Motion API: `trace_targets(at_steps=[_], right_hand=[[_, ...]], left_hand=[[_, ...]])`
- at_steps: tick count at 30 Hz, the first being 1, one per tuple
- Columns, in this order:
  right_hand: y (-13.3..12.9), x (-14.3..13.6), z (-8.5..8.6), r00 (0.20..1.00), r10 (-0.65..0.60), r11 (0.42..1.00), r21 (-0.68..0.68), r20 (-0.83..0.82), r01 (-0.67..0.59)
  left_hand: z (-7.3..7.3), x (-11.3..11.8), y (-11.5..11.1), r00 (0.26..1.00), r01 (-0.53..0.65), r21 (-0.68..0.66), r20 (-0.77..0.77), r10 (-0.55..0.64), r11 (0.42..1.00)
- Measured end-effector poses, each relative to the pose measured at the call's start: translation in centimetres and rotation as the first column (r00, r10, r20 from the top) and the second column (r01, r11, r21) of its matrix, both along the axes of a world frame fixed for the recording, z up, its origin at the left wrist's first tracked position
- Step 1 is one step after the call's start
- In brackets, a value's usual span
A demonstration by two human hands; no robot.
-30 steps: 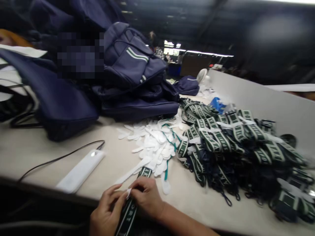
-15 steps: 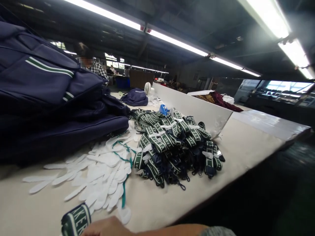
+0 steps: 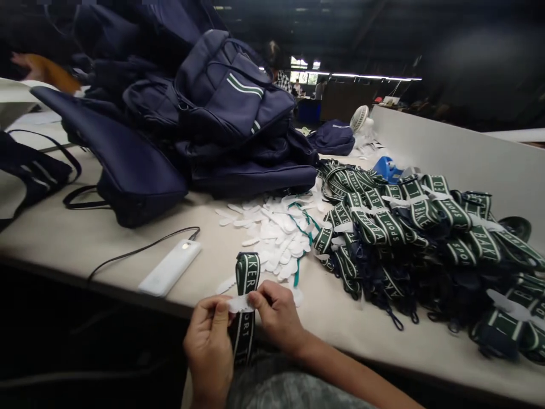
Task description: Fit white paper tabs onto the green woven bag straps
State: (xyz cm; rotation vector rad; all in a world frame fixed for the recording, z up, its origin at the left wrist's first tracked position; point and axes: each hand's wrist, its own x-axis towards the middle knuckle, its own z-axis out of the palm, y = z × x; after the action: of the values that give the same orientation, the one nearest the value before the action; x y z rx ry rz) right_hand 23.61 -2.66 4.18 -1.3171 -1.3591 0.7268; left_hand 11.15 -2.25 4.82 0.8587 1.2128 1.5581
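A folded strap (image 3: 247, 278), dark green with white lettering, stands upright at the table's front edge. Around its middle runs a white strip (image 3: 239, 304). My left hand (image 3: 208, 343) pinches the strip's left end between thumb and fingers. On the other side, the fingers of my right hand (image 3: 279, 315) are closed on the strip's right end, close against the strap. Just beyond lies a loose heap of similar white strips (image 3: 276, 241) with a teal ribbon (image 3: 297, 272) across it.
To the right is a large pile of banded straps (image 3: 383, 221), backed by a white partition (image 3: 460, 142). Navy bags (image 3: 230, 108) are stacked at the left. A white device (image 3: 170, 268) with a black cable lies near the front edge. Behind stand a blue tape dispenser (image 3: 386, 169) and a fan (image 3: 360, 118).
The view has swung left and down. Both hands now show, where only one hand beside the strap was visible before. The white strip is now held across the strap.
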Motion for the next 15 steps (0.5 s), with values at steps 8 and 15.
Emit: trace_targets(at_steps=[8,15], right_hand=[[-1.2,-0.5,0.5,1.000,-0.005,1.000,0.031,0.023,0.004],[-0.3,0.7,0.6,0.930,0.042,0.987,-0.130,-0.364,-0.095]], left_hand=[[0.7,0.0,0.1,0.963,0.161,-0.048,0.224,-0.146,0.986],[0.2,0.5,-0.3,0.999,0.037,0.238,-0.035,-0.029,0.971]])
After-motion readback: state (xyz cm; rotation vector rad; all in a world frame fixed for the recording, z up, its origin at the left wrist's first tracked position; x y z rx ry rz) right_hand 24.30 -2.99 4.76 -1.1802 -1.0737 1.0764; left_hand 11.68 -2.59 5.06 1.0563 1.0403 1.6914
